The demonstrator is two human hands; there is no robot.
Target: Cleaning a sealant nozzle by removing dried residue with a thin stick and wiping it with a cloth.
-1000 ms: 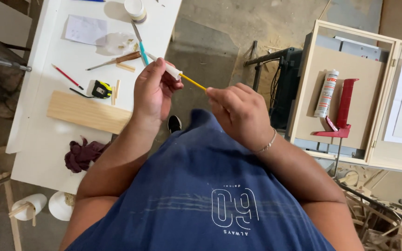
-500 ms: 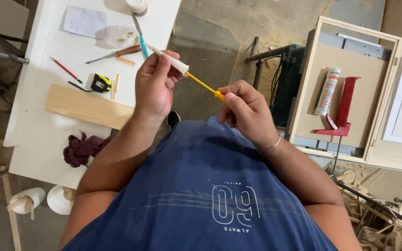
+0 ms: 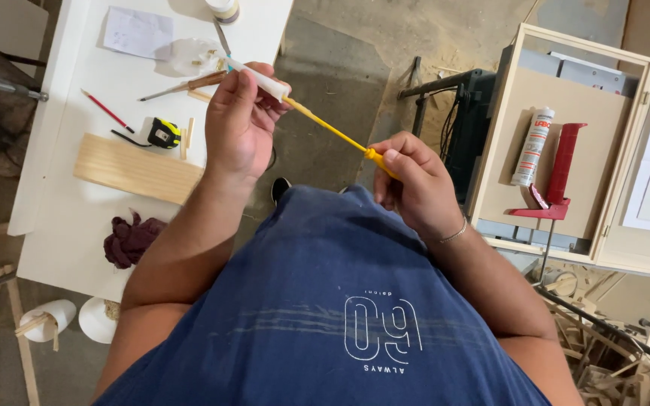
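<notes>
Above desk [image 3: 62,225] edge: left hand [image 3: 238,124] grips white tube [image 3: 265,79]; right hand [image 3: 411,180] pinches yellow rod [image 3: 332,131] end. Tape measure [image 3: 163,133], wood plank [image 3: 137,168] on desk.

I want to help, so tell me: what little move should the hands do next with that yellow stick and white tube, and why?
Probably keep drawing the yellow stick straight out with the right hand while the left hand holds the white tube steady. One end of the stick sits at the tube's mouth, the other is pinched in the right hand, and both are held up in the air beside the table.
</notes>
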